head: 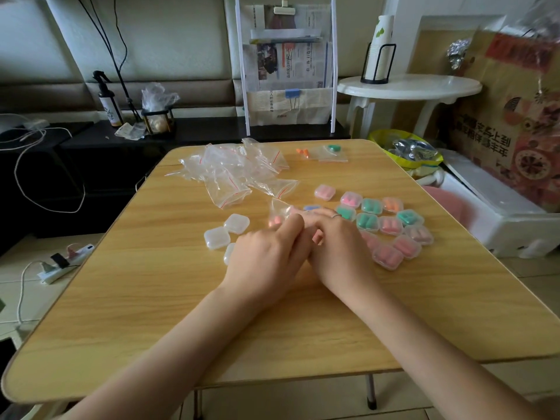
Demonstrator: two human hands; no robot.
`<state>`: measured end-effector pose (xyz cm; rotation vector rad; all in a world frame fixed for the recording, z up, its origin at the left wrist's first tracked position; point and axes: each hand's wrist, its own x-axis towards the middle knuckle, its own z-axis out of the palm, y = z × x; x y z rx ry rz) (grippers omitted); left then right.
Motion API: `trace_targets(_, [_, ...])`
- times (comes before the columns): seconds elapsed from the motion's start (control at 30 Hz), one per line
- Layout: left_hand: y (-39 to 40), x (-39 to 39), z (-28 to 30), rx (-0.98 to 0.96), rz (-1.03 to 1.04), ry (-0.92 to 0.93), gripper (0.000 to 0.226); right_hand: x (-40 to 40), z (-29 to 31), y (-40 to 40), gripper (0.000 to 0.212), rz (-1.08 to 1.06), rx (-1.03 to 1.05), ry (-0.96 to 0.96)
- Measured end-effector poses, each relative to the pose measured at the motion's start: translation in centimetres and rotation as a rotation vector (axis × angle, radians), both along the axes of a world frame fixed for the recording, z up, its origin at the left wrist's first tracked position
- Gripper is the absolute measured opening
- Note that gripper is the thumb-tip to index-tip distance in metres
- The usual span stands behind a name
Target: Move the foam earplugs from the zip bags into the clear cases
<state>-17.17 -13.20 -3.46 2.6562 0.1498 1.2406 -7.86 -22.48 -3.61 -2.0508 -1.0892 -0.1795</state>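
Note:
My left hand (pixel 266 253) and my right hand (pixel 339 244) meet at the middle of the wooden table (pixel 151 298), both pinching a small zip bag (pixel 280 212) with pink earplugs inside. Three empty clear cases (pixel 236 223) lie just left of my left hand, one partly hidden under it. Several filled cases (pixel 391 225) with pink, green and orange earplugs sit to the right. A heap of empty zip bags (pixel 233 168) lies further back. At the far edge are loose orange earplugs (pixel 303 152) and a bag with green earplugs (pixel 333 151).
A newspaper rack (pixel 288 71) stands behind the table. A white round side table (pixel 409 86) with a cup holder is at the back right. A white foam box (pixel 500 219) and yellow bowl (pixel 403 150) sit right. A power strip (pixel 65 262) lies on the floor left.

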Motion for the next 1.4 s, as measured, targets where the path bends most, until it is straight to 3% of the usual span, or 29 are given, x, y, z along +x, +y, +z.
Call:
trace_targets(0.1, [0.0, -0.1, 0.7, -0.366, 0.045, -0.019, 0.029, 0.1, 0.3, 0.2, 0.051, 0.043, 0.165, 0.214])
trace_targets(0.17, [0.7, 0.2, 0.8, -0.566, 0.111, -0.086, 0.021, 0.3, 0.6, 0.1, 0.043, 0.073, 0.264, 0.427])
trace_targets(0.23, [1.7, 0.3, 0.9, -0.650, 0.158, -0.091, 0.014, 0.4, 0.9, 0.1, 0.030, 0.111, 0.325, 0.616])
trace_targets(0.33, [2.5, 0.6, 0.9, -0.751, 0.153, -0.009, 0.012, 0.5, 1.0, 0.1, 0.023, 0.205, 0.377, 0.748])
trace_targets(0.43, [2.7, 0.8, 1.2, -0.971, 0.085, -0.047, 0.009, 0.5, 0.9, 0.1, 0.012, 0.250, 0.359, 0.740])
trace_targets(0.53, [2.8, 0.8, 1.6, -1.141, -0.013, -0.101, 0.003, 0.7, 0.6, 0.1, 0.035, 0.253, 0.350, 0.690])
trace_targets(0.7, [2.7, 0.6, 1.9, -1.244, -0.146, -0.089, 0.015, 0.9, -0.3, 0.6, 0.043, 0.267, 0.264, 0.597])
trace_targets(0.93, [2.5, 0.2, 2.1, -1.266, -0.244, -0.104, 0.023, 0.9, -0.4, 0.7, 0.034, 0.279, 0.254, 0.530])
trace_targets(1.1, [2.5, 0.4, 2.3, -1.507, -0.376, -0.159, 0.022, 1.0, -0.2, 0.6, 0.033, 0.264, 0.303, 0.511])
trace_targets(1.4, [2.9, 0.6, 2.2, -1.544, -0.214, -0.199, 0.020, 0.6, 0.3, 0.4, 0.010, 0.284, 0.324, 0.418])
